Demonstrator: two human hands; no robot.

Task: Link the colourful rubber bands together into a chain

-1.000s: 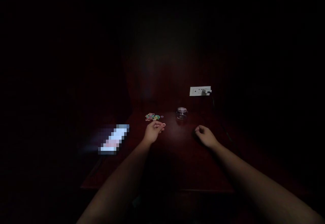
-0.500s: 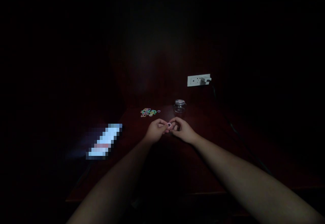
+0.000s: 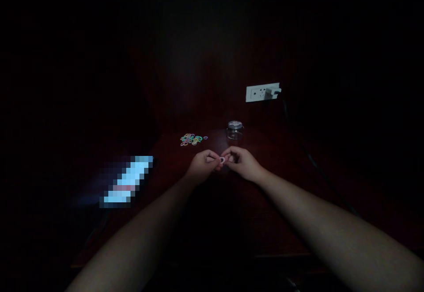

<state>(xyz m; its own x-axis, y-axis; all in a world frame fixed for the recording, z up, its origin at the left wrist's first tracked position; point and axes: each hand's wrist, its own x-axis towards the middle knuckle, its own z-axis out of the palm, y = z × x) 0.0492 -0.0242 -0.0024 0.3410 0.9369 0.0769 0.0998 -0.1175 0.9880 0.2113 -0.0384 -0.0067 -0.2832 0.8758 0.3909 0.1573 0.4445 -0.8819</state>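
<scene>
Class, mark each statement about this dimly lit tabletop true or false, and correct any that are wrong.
1. The left hand and right hand meet at a small, pale pink ring. True.
2. The loose heap of thin, multicoloured rings lies to the right of the round, clear jar. False: it lies to the left of the jar.
3. A white plug sits in the white, rectangular socket panel. True.
4. The clear jar has its top uncovered. False: a greyish lid sits on it.
5. The bright, pixelated rectangle is to the left of the left hand. True.
</scene>
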